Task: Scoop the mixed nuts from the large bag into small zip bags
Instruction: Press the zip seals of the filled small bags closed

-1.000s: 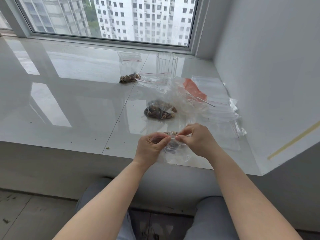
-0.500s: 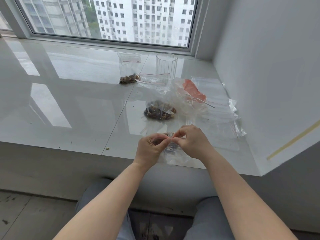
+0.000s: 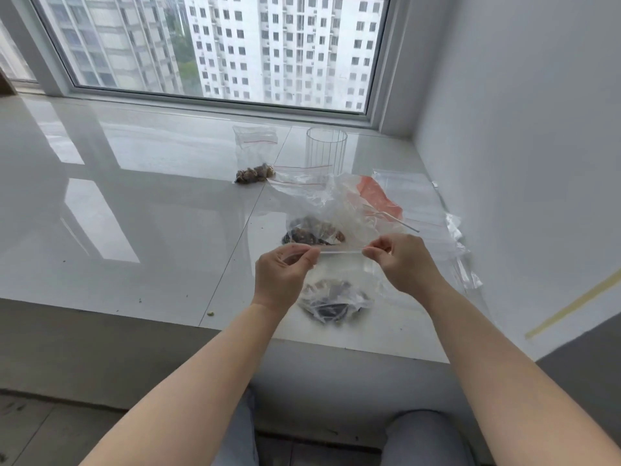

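Small zip bag [image 3: 336,297] of nuts between both hands, left hand [image 3: 282,274] and right hand [image 3: 403,264] pinching its top corners.

Wide window [image 3: 215,48], daylight, white tower blocks outside; glossy white tiled sill [image 3: 134,203]; plain white wall [image 3: 524,129]; grey floor [image 3: 37,428].

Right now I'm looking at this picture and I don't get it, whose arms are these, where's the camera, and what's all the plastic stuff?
The camera sits on a person's head, looking down at their own two bare hands. No machine is involved. The left hand and right hand pinch the two ends of a small zip bag along its top strip; nuts sit in its bottom. Behind it on the white sill lies the large bag with more nuts, a second small bag holding some nuts, a clear cup, and spare bags near the wall.
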